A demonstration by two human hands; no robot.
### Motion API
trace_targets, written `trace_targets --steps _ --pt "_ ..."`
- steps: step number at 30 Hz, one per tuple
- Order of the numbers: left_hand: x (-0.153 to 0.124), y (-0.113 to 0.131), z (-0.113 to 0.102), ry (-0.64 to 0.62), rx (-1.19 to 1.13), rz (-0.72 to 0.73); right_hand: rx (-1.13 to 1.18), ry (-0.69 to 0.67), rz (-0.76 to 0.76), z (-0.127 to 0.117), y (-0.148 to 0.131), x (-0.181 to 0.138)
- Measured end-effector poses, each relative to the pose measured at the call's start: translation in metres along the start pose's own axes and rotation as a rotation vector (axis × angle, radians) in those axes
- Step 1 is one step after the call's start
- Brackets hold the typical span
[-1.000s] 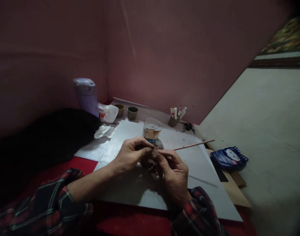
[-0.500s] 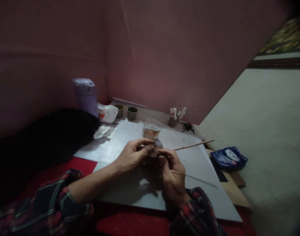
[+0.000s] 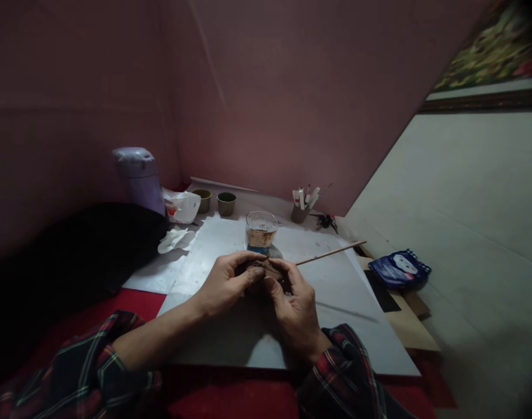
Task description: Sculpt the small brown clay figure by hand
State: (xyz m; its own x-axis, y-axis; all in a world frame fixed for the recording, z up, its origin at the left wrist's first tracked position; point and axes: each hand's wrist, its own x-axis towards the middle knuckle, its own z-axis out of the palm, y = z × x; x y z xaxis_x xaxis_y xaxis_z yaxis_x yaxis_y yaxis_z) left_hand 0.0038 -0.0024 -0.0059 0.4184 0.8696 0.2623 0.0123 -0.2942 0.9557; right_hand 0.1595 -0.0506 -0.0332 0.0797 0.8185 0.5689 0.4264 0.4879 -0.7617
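Dull pink walls point(image 3: 270, 105) in dim light, meeting in a corner behind a red tabletop point(image 3: 231, 398). Laid on that, a white board point(image 3: 344, 343), with red showing below its front edge. Over the middle of the board, a brown lump point(image 3: 271, 269), clay-like, partly hidden by fingers; impossible to tell whether raised or resting. Pinched from one side by the left hand point(image 3: 224, 285), fingers curled and nearly closed, thumb smeared brown. Gripped from the opposite side by the right hand point(image 3: 294, 299), thumb and forefinger bent round it with a narrow gap. Just beyond the fingertips, a glass point(image 3: 261, 233) with a blue base, hence little room forward. Near the right fingers, one end of a thin stick point(image 3: 331, 254), with the other past the board's right edge. Plenty of room sideways for the right hand, across a wide white stretch. At the back, 2 small cups point(image 3: 226, 205) and a cup of pens point(image 3: 298, 214). Farther left, a white plastic bag point(image 3: 185, 208), crumpled tissue point(image 3: 174, 240), purple bottle point(image 3: 139, 180) and black cloth point(image 3: 86, 250). Past the right edge, cardboard point(image 3: 416, 331) and a blue pouch point(image 3: 388, 273).
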Motion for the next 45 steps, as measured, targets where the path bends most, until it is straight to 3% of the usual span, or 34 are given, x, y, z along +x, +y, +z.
trace_targets --steps 4,12,25,33,45 --pt "-0.0001 -0.0002 0.0005 0.037 0.005 0.026 -0.084 0.016 -0.064 -0.0013 -0.0014 0.0022" --pt "-0.0021 0.0012 0.0007 0.023 -0.104 0.001 -0.015 0.025 -0.109 -0.0009 0.0023 -0.0005" --pt "0.0038 -0.0047 0.0018 0.045 -0.055 0.014 0.016 0.048 -0.033 -0.004 0.0033 0.0035" --pt "0.0039 -0.0056 -0.0006 -0.031 -0.06 0.006 -0.009 0.046 -0.085 -0.0034 0.0024 0.0018" --pt "0.0052 -0.0053 -0.0011 0.026 0.072 0.161 -0.041 0.035 -0.122 -0.0036 0.0008 0.002"
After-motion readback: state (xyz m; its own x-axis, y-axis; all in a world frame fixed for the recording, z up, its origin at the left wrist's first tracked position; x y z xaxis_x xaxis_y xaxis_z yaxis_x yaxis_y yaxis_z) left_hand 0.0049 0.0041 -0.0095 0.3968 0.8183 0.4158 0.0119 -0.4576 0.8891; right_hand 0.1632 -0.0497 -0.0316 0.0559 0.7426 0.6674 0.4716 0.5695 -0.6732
